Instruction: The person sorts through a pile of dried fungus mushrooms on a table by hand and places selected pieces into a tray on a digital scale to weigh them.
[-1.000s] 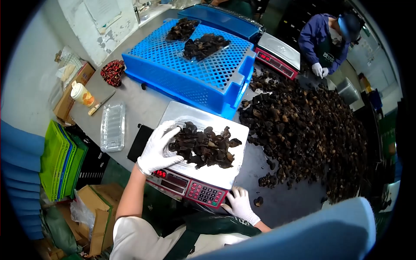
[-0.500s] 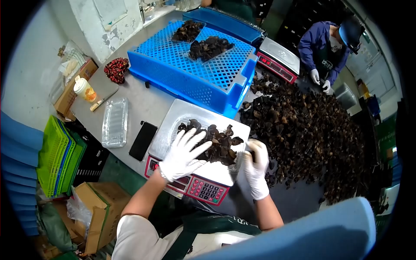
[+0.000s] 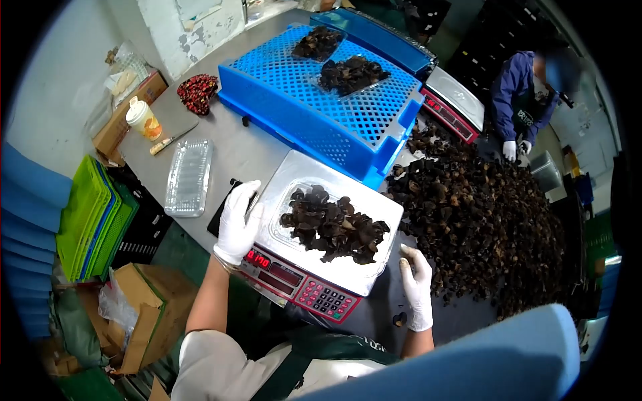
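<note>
Dark wood ear mushrooms [image 3: 334, 224] lie in a clear plastic tray [image 3: 275, 228] on the steel pan of a red electronic scale [image 3: 304, 287], whose display reads 0.170. My white-gloved left hand [image 3: 237, 224] is at the scale's left edge, over a black phone [image 3: 215, 217] that it partly hides. Its thumb stands apart from the fingers and nothing shows in it. My right hand [image 3: 416, 287], also gloved, hovers off the scale's right edge with thumb and fingers apart, holding nothing. A small loose mushroom piece [image 3: 399, 319] lies beside it.
A blue perforated crate [image 3: 301, 127] behind the scale carries two filled trays. Right lies a large mushroom heap [image 3: 481, 227]; beyond it are a second scale [image 3: 451, 107] and a co-worker [image 3: 525, 100]. Left are an empty tray [image 3: 189, 177], a knife [image 3: 175, 137] and a cup [image 3: 143, 119].
My left hand has lifted off the mushrooms and moved left to the scale's edge. My right hand has drawn away from the tray, down and right. The view has shifted slightly.
</note>
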A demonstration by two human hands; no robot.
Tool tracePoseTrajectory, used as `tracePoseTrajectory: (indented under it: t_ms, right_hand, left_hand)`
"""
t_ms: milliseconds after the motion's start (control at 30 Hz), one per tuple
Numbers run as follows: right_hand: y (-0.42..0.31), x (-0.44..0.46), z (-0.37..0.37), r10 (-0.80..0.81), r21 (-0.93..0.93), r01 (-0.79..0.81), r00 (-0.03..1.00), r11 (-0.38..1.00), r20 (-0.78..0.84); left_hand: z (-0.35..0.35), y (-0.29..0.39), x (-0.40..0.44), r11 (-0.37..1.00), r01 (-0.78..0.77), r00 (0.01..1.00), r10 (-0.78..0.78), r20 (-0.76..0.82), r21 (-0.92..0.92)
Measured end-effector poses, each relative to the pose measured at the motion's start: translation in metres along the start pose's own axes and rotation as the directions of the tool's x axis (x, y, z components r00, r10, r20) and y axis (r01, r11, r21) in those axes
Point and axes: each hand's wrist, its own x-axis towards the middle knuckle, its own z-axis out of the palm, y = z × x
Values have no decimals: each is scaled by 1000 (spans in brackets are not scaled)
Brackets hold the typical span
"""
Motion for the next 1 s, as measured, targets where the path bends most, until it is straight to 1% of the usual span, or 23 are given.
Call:
tracePoseTrajectory:
  t_ms: [67, 100, 133, 200, 233, 300, 367, 433, 467, 500, 533, 567, 600, 633, 667, 733, 767, 800, 833, 867, 933, 1000]
  right_hand:
    - [16, -10, 7, 188, 189, -188, 982, 964, 20]
    - [13, -11, 9, 261, 202, -262, 965, 944, 32]
    - [13, -11, 11, 268, 187, -268, 963, 945, 23]
    - [25, -11, 13, 304, 127, -307, 952, 943, 40]
    - [22, -8, 14, 283, 120, -287, 958, 950, 48]
    - [13, -6, 15, 296, 131, -301, 954, 945, 54]
    - [7, -6, 15, 321, 138, -329, 944, 934, 75]
    - [4, -5, 17, 325, 143, -336, 941, 931, 96]
    - [5, -5, 18, 320, 129, -331, 942, 935, 97]
    - [11, -7, 21, 325, 153, -335, 942, 930, 86]
    - [13, -7, 21, 321, 127, -328, 944, 936, 72]
    - [15, -6, 19, 266, 52, -266, 964, 962, 22]
    - [18, -3, 16, 210, -30, -211, 977, 977, -27]
    - [32, 2, 12, 209, -128, -217, 975, 968, -74]
    - [53, 9, 13, 46, -176, -83, 978, 981, -205]
    - [75, 26, 10, 161, -193, -214, 953, 958, -256]
    - [89, 26, 14, 140, -408, -216, 968, 887, -207]
    - [97, 27, 19, 133, -599, -196, 980, 776, -149]
    - [98, 23, 25, 172, -712, -154, 984, 686, -47]
    - [97, 17, 35, 70, -785, -103, 995, 611, -75]
    - [102, 6, 38, 82, -646, -70, 997, 760, -12]
    - [104, 8, 38, 87, -640, -76, 996, 765, -14]
  left_hand:
    - [-4, -6, 0, 996, 91, 995, -90, 47, -17]
    - [-6, -2, 1, 990, 126, 990, -122, 65, -63]
    - [-3, -5, 1, 995, 86, 995, -83, 53, -50]
    - [0, -3, 0, 992, 109, 989, -102, 109, -63]
    - [2, -3, 1, 991, 111, 988, -102, 117, -72]
    - [4, -4, 2, 991, 131, 979, -126, 162, -22]
    - [6, 0, 3, 990, 141, 974, -135, 181, -20]
    - [7, 1, 3, 986, 169, 958, -165, 236, 5]
    - [7, 0, 1, 987, 162, 958, -155, 243, -6]
    - [8, -2, 0, 990, 144, 964, -143, 223, 11]
    - [11, -1, 1, 993, 120, 971, -121, 208, 17]
    - [8, 0, 2, 988, 151, 957, -154, 245, 30]
    - [9, 1, 3, 988, 152, 962, -144, 231, -16]
    - [9, 4, 3, 985, 166, 965, -150, 217, -55]
    - [11, -1, 1, 977, 210, 954, -195, 228, -43]
    - [12, -1, 0, 973, 230, 944, -224, 240, 5]
    - [15, -6, -2, 979, 206, 952, -198, 232, -8]
    - [18, -8, -4, 983, 182, 960, -175, 218, -16]
    - [18, -7, -4, 984, 178, 960, -172, 220, -6]
    - [20, -12, -6, 986, 166, 966, -156, 207, -33]
    - [18, -10, -5, 984, 173, 963, -162, 215, -34]
    - [16, -6, -3, 980, 197, 959, -185, 214, -35]
